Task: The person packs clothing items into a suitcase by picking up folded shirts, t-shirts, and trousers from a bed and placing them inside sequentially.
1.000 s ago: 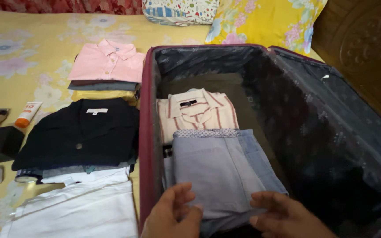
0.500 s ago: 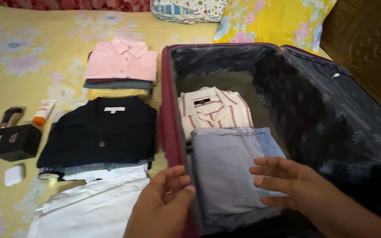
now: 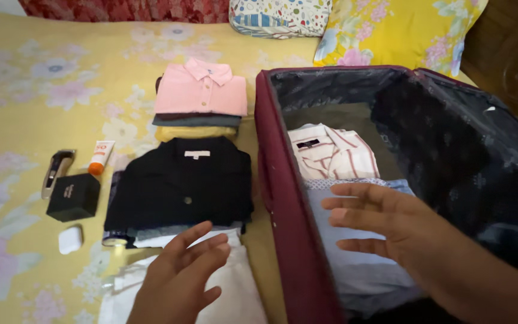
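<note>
Suitcase part packed, stacks still waiting on the bed.
Your right hand (image 3: 379, 222), fingers spread, hovers over folded grey trousers (image 3: 355, 264) inside the suitcase (image 3: 283, 198); your empty left hand (image 3: 181, 270) hovers above the white garment (image 3: 235, 300) outside.

My left hand (image 3: 181, 279) and right hand (image 3: 373, 219) are both bare: no gloves, no rings, no watch or band at either wrist. My right forearm is bare too, with no sleeve reaching into view.

Both your hands are open, holding nothing.
Your left hand (image 3: 181, 273) reaches forward with fingers spread; your right hand (image 3: 379, 219) hovers palm-down, fingers pointing left.
</note>
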